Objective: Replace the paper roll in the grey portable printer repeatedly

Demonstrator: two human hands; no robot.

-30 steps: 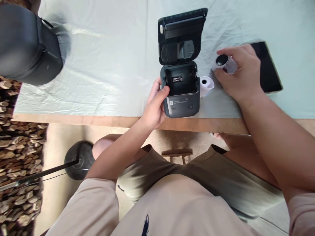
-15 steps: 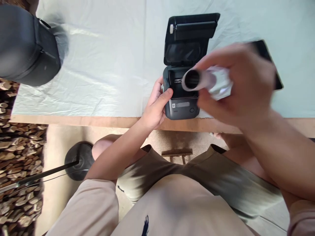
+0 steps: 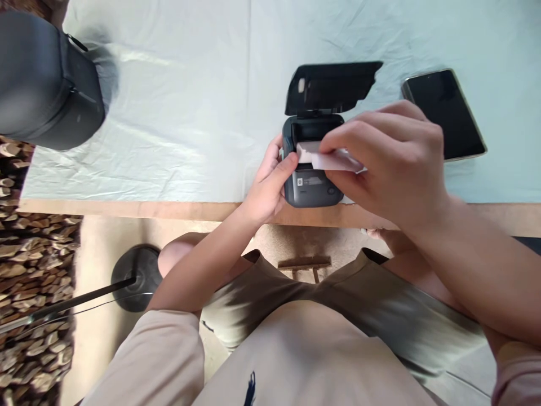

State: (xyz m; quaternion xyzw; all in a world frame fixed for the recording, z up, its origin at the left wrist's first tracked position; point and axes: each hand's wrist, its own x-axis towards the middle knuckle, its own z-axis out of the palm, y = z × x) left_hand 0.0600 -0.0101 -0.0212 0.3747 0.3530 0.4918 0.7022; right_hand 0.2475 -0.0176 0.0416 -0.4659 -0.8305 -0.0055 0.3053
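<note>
A small dark grey label printer (image 3: 313, 194) stands near the table's front edge with its black lid (image 3: 332, 87) tilted up. My left hand (image 3: 270, 179) grips the printer's left side, its thumb over the rim of the opening. A white paper roll (image 3: 307, 151) lies at least partly inside the printer's compartment. My right hand (image 3: 386, 158) pinches the roll's paper between thumb and fingers, above the compartment's right part. The hand hides the roll's right end and the printer's right side.
A phone (image 3: 448, 115) lies dark-screened to the right of my right hand. At the far left sits a dark zipped case (image 3: 51, 84). A pale cloth (image 3: 181, 107) covers the table, and a round black stand base (image 3: 131, 301) is on the floor below.
My right hand has brought the paper roll down from above the printer into its compartment, turning it sideways. The lid has tipped further forward. My left hand stays on the printer.
</note>
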